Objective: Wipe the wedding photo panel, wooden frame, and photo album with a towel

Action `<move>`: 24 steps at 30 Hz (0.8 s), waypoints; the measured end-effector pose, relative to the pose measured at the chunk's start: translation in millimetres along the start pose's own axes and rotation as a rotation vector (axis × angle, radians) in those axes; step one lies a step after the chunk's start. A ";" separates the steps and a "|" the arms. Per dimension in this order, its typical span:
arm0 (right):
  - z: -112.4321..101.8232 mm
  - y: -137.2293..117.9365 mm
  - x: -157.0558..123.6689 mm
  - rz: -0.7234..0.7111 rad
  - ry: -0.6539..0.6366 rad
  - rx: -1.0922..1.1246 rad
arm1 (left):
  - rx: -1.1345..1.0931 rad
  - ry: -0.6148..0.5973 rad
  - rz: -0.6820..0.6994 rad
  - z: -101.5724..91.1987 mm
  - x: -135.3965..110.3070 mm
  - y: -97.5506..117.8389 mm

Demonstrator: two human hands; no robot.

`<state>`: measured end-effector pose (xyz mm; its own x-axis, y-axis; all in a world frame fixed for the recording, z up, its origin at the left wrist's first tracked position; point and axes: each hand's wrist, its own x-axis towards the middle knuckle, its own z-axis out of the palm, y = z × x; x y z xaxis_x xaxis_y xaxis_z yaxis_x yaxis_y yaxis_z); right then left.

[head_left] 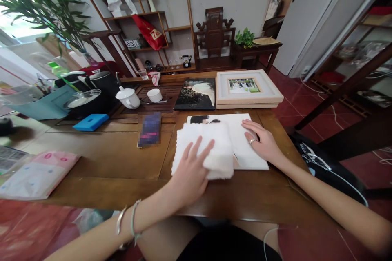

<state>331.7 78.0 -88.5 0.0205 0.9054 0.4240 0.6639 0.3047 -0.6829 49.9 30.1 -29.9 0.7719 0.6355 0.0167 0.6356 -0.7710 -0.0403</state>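
Note:
A white fluffy cloth [183,147] lies over the left part of a white photo panel [240,153], which rests flat on the wooden table. Parts of a printed picture with dark hair show above the cloth's upper edge. My left hand [192,169] lies on the cloth with its fingers spread, pressing it down from above. On the panel's right side rests my right hand [260,140], fingers stretched across the surface and thumb apart, a ring on one finger. Neither hand is wrapped around anything.
Behind the panel lie a dark photo panel [196,94] and pale wooden frames [249,102]. Leftward are a phone-like blurred item [149,129], a blue block [91,122], a white lidded cup [128,98], a small bowl [154,95] and a pink-white package [39,175].

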 end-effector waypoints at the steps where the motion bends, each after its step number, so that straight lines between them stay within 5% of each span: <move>1: 0.1 0.2 -0.1 0.000 0.000 0.000 | -0.014 0.001 0.024 -0.9 -8.0 8.6; 5: -0.4 0.3 -0.3 -0.002 -0.013 -0.010 | -0.053 -0.005 0.067 -4.4 -10.8 9.9; 12: -1.9 -2.1 0.2 -0.005 -0.014 -0.020 | -0.007 0.005 0.037 -1.9 53.5 -65.2; 16: -1.4 -0.3 0.4 -0.012 -0.016 -0.017 | 0.010 0.028 0.027 2.8 73.6 -86.2; 20: -0.8 0.9 0.1 -0.009 -0.014 -0.008 | 0.035 0.005 0.030 2.5 62.6 -73.9; 24: -1.1 0.2 -0.3 -0.002 -0.015 -0.004 | 0.014 -0.003 0.086 1.3 19.3 -31.2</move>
<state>332.6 77.5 -88.1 0.0082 0.9092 0.4162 0.6668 0.3052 -0.6799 45.0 66.4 -29.7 0.8236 0.5671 0.0097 0.5667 -0.8221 -0.0556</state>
